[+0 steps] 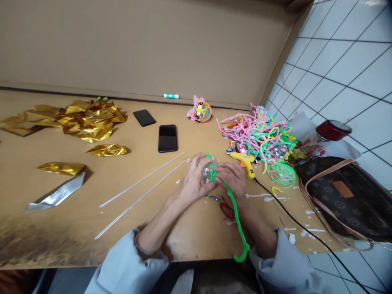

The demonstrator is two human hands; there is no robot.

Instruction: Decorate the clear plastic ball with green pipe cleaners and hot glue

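My left hand [194, 175] is curled round the side of a small clear plastic ball [207, 174]. Fuzzy green pipe cleaner [236, 216] lies against the ball, and its long tail hangs past my right wrist toward the table edge, hooked at the end. My right hand [232, 179] is closed over the ball's other side, fingers pressing the green strand there; its fingertips are partly hidden. Below that hand lie red-handled scissors [226, 209], partly covered. A yellow glue gun [245, 161] rests just beyond my right hand, its nozzle facing left.
Several coloured pipe cleaners [254, 130] are heaped at the back right, near a patterned handbag [339, 196] and a red-lidded jar [333, 130]. A decorated ball [202, 110], two phones [168, 139], clear sticks [141, 200] and gold foil [92, 118] lie around. The glue gun's cord [294, 216] runs right.
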